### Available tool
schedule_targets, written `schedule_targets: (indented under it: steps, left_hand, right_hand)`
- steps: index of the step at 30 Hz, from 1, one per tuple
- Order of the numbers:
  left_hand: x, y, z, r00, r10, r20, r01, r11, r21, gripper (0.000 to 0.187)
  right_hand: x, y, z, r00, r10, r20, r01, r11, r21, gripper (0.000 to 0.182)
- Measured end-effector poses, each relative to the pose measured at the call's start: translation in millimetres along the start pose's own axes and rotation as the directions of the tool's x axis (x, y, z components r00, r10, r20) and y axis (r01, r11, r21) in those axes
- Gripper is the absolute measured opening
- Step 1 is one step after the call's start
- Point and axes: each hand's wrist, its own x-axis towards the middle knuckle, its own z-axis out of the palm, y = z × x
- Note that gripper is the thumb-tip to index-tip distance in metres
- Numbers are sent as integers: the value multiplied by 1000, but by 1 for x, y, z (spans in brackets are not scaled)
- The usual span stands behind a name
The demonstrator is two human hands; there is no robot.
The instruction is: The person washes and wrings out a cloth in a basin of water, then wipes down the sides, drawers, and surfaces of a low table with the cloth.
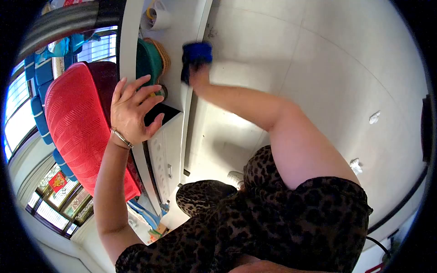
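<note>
My left hand (134,109), with a bracelet on its wrist, is spread at the edge of a white cabinet (166,157). Its fingers are apart and hold nothing. Farther out, my right hand (199,75) grips a dark blue cloth (198,53) against the cabinet's lower shelf edge, beside the floor. Motion blurs that hand and the cloth a little, and the cloth hides most of the fingers. Between the two hands, on the shelf, a green container (149,59) stands against a wicker basket (162,59).
A large red textured object (75,123) lies left of my left hand. Farther along the shelf is a white roll (158,18). Crumpled white scraps (374,117) lie on the pale tiled floor (255,59). Windows (50,214) show at the far left.
</note>
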Motion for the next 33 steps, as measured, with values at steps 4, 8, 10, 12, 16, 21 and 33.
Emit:
schedule_targets:
  steps: [4,8,10,12,16,21,33]
  left_hand:
    - [0,0,1,1000,-12,3,12,1000,5,30]
    - [-4,-3,2,1000,2,-3,-2,1000,6,30]
    - [-3,-3,2,1000,-5,-3,5,1000,-8,29]
    - [-4,-6,3,1000,3,-9,-3,1000,-18,29]
    - [-7,-7,8,1000,10,-10,-10,999,-41,29]
    - [-10,-14,9,998,39,-45,-43,995,-88,32]
    - [-17,-25,27,972,100,-214,-129,984,-125,29]
  right_hand:
    - [-79,4,-18,816,421,395,-319,899,-298,61]
    - [-47,-30,-27,906,334,259,-347,938,6,63]
    - [16,-55,-33,994,105,23,-106,991,78,52]
    - [106,-54,-24,998,-55,-31,56,998,26,45]
    - [105,-79,-32,953,-265,-149,274,961,44,39]
    - [7,-9,-6,948,-303,-101,304,953,-1,41]
    - [61,-32,28,951,81,299,-156,959,235,32]
